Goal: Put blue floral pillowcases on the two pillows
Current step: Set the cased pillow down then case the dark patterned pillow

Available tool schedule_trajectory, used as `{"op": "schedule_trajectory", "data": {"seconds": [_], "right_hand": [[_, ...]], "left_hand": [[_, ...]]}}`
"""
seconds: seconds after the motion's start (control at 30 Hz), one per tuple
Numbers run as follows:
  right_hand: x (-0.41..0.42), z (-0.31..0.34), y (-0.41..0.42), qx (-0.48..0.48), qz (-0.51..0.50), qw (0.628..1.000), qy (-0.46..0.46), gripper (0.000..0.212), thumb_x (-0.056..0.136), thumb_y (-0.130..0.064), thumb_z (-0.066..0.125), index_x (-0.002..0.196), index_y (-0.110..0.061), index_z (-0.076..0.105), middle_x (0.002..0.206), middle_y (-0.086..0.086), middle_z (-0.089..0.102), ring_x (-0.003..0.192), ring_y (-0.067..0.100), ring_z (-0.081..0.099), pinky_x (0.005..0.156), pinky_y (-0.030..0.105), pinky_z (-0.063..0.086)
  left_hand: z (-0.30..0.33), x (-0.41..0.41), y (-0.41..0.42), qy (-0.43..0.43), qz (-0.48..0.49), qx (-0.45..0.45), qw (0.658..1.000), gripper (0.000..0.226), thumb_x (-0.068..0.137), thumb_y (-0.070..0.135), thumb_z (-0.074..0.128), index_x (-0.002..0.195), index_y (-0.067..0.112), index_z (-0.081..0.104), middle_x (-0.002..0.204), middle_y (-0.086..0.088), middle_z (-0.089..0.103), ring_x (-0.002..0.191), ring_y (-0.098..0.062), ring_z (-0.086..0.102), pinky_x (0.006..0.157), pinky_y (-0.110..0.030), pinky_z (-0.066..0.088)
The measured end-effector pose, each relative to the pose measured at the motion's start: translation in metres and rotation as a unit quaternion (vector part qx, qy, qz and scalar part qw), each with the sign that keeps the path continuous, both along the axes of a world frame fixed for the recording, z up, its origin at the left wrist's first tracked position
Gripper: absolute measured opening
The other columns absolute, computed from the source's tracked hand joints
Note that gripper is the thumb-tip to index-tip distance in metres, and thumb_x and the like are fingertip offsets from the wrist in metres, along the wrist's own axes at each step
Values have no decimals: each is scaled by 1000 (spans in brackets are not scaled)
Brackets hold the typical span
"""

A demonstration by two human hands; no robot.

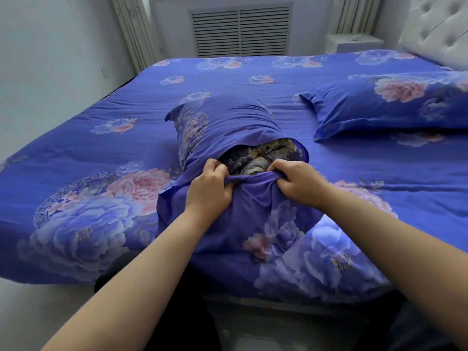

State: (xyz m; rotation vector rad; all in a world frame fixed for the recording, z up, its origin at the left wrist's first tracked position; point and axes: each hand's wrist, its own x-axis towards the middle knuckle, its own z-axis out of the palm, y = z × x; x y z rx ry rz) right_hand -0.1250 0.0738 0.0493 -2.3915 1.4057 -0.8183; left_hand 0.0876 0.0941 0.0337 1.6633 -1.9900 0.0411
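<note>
At bed's near edge, your left hand [209, 190] & right hand [298, 182] both clench the blue floral pillowcase [228, 138] hem, fingers curled tight; dark patterned pillow [260, 158] shows thru opening. 2nd cased pillow [390, 105] lies near headboard [440, 29].

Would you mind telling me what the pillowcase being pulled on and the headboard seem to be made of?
Pillowcase: thin woven cloth, probably cotton, matte; it bunches into soft folds where both hands grip it. Headboard: pale padded upholstery, perhaps faux leather; button tufting and slight sheen.
</note>
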Motion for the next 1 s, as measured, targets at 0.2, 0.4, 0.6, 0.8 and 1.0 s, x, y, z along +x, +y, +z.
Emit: {"op": "schedule_trajectory", "data": {"seconds": [0.2,0.4,0.6,0.8,1.0], "right_hand": [[-2,22,-2,149,16,983,104,59,82,-74,37,76,-17,52,79,1,61,78,23,56,71,36,42],[-15,27,4,51,-106,960,253,29,85,-52,53,91,-25,61,117,3,50,113,27,46,87,37,39],[-9,1,1,99,-195,972,88,34,88,-26,58,113,-4,54,140,15,34,116,35,49,92,37,39],[9,7,-23,28,-216,975,51,17,91,-20,50,97,-5,55,108,23,63,100,40,56,76,40,38],[11,22,-54,151,-158,971,96,46,88,-54,52,61,-17,45,82,8,58,89,30,56,68,32,37]], "left_hand": [[12,-6,-20,-97,52,-113,988,33,76,2,57,106,8,45,117,-20,50,39,-32,52,39,-21,17],[3,-7,-32,-154,84,-207,962,49,79,4,43,125,12,58,125,-13,43,100,-33,46,61,-36,49],[11,-28,-37,-97,8,-43,994,38,88,1,40,121,10,56,131,-16,55,116,-39,54,101,-49,36],[26,-17,-47,-71,44,36,996,27,89,3,37,110,8,53,102,-26,64,94,-45,59,72,-42,42],[34,7,-72,7,38,191,981,21,90,18,47,77,9,61,92,-17,65,95,-35,59,77,-35,44]]}}
